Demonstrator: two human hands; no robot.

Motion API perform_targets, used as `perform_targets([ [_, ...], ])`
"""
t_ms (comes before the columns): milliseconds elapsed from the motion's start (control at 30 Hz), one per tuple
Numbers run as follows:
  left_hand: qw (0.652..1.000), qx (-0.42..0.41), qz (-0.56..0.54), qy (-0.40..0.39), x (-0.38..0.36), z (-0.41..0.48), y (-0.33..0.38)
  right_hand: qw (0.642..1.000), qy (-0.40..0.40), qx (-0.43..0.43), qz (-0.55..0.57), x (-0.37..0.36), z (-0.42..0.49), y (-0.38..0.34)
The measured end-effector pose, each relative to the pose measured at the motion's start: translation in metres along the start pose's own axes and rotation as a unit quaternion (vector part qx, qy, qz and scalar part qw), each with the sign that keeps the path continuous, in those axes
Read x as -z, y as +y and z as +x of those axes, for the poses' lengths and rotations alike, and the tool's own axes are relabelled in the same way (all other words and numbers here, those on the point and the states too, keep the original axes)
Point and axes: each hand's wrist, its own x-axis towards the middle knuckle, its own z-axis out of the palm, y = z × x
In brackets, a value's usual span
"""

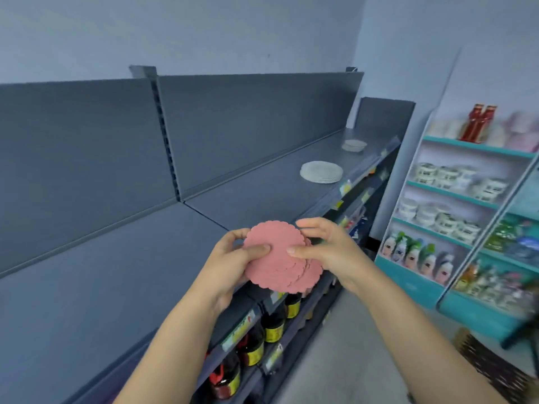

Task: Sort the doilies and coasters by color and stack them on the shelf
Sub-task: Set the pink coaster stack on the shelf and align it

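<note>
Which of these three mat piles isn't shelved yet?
The pink scalloped pile, gripped by the left hand and right hand. The nearer whitish pile and farther whitish pile lie on the grey shelf.

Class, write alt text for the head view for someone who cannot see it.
A left hand and a right hand hold a fanned stack of pink scalloped doilies at a dark grey metal shelf. Farther along lie a large white round stack and a smaller white stack; dark jars stand below.
</note>
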Motion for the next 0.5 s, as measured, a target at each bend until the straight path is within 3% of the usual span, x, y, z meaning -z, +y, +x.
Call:
perform_targets([
  [233, 0.996, 0.016, 0.014, -0.084, -0.115, 0.102, 0.002, 0.998, 0.061, -0.017, 0.008, 0.122, 0.050, 0.016],
  [500, 0.985, 0.027, 0.013, -0.172, -0.225, 0.260, 0.006, 0.979, 0.191, -0.034, 0.058, 0.236, 0.151, 0.032],
])
